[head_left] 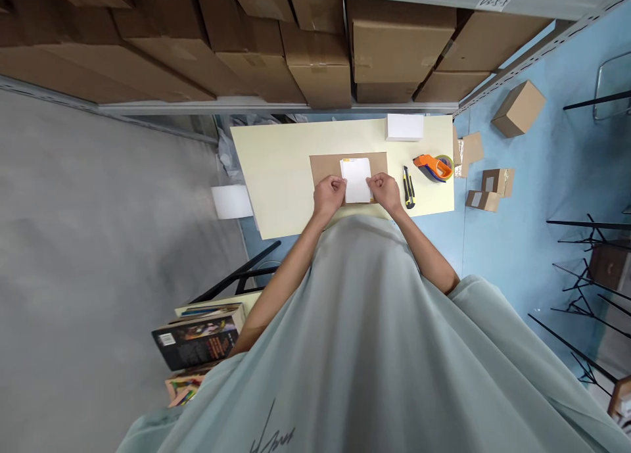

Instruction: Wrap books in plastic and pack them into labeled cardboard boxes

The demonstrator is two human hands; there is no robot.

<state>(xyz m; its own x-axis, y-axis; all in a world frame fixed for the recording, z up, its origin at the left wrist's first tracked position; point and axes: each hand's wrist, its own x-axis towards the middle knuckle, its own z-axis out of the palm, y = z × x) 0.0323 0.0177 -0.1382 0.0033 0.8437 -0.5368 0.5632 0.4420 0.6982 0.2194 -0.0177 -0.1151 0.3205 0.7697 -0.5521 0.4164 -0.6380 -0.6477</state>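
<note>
The white packet (355, 179) lies on the flattened cardboard sheet (325, 166) at the table's (276, 170) near edge, long axis running away from the person; left hand (328, 195) and right hand (385, 191) pinch its opposite sides, equally near

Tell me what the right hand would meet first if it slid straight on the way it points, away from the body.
The right hand grips the white packet's right edge over the flat brown cardboard. Going on, it would likely cross bare cardboard first, then the white box at the table's far edge; depth is unclear.
</note>
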